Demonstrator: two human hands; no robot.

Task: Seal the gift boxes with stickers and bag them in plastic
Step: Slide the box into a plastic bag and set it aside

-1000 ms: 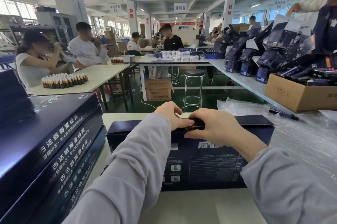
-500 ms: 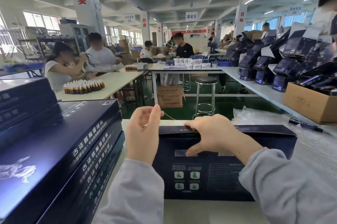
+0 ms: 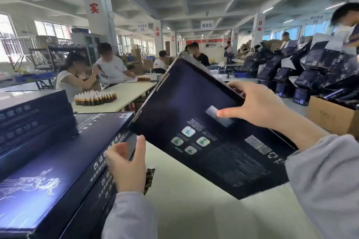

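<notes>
My right hand (image 3: 258,106) grips a dark blue gift box (image 3: 186,102) by its upper edge, thumb on the printed face. The box is lifted and tilted, its lower left corner close to the stack. A pale rectangular patch (image 3: 225,118) lies on that face at my thumb tip. My left hand (image 3: 126,166) hovers low at the left, fingers apart, against the end of a stack of matching gift boxes (image 3: 48,161). I cannot tell whether it pinches anything. A small dark strip (image 3: 150,177) lies on the white table (image 3: 194,211) beside that hand.
A brown cardboard carton (image 3: 330,120) of dark items sits at the right edge. Open dark boxes (image 3: 310,71) line the right bench. Small brown bottles (image 3: 95,98) stand on the table beyond, where several people sit working.
The gift box stood upright on the table under both hands; my right hand has now lifted and tilted it. My left hand has let go and dropped toward the stack.
</notes>
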